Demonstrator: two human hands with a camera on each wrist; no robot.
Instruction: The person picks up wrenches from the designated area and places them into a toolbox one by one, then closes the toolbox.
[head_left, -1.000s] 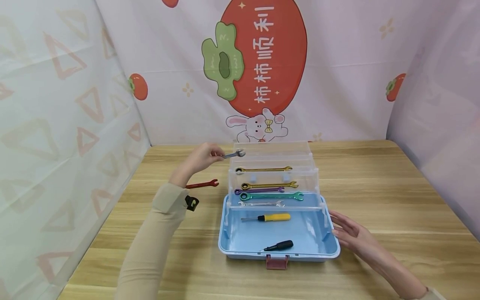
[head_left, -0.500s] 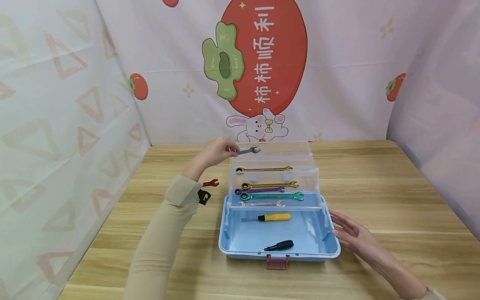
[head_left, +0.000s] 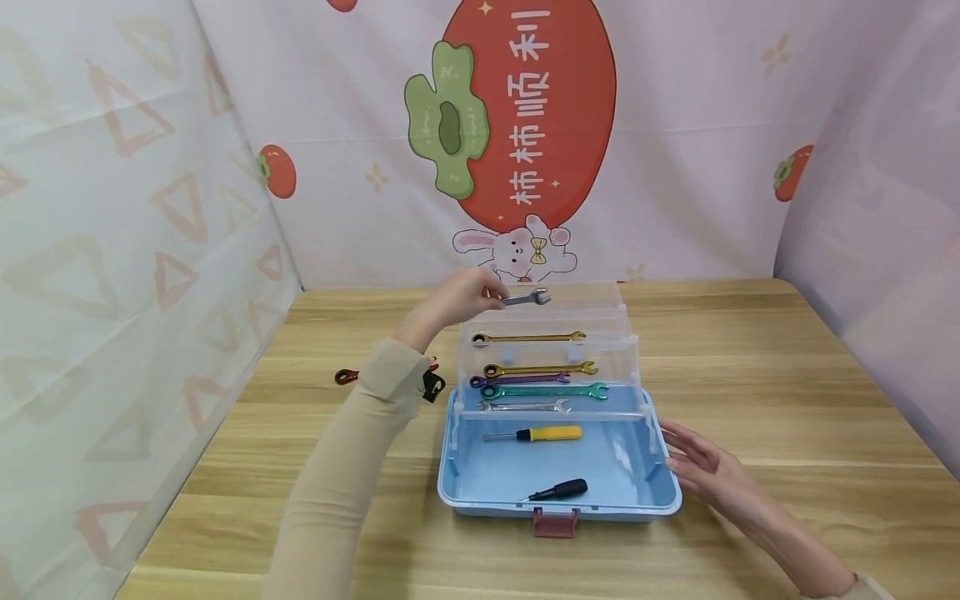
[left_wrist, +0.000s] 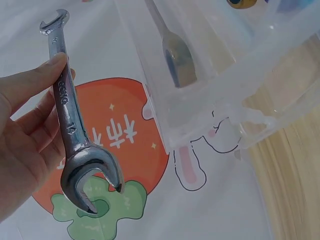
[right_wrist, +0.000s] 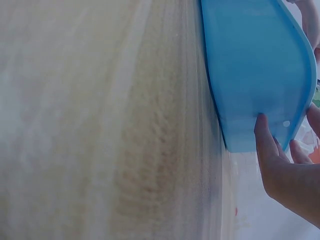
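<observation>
My left hand [head_left: 467,298] pinches a silver double open-end wrench [left_wrist: 66,110] between thumb and fingers, raised over the rearmost clear tray [head_left: 592,296] of an opened blue toolbox [head_left: 447,492]. In the left wrist view one jaw end of the wrench points toward the camera, and the clear tray is beside it. My right hand [head_left: 712,475] rests its extended fingers against the toolbox's right side; the right wrist view shows fingertips on the blue wall [right_wrist: 255,75]. Through the clear trays I see a gold wrench [head_left: 528,337], another gold wrench [head_left: 540,369], purple wrench [head_left: 521,380], green wrench [head_left: 543,392] and silver wrench [head_left: 525,407].
In the toolbox's bottom lie a yellow-handled screwdriver [head_left: 553,433] and a black-handled screwdriver [head_left: 562,489]. A red wrench [head_left: 347,377] lies on the wooden table [head_left: 780,375] left of the box, partly hidden by my left sleeve. A patterned cloth [head_left: 675,167] hangs behind.
My left hand has carried the silver wrench rightward, from the trays' left edge to above the rear tray. The right hand stays against the box.
</observation>
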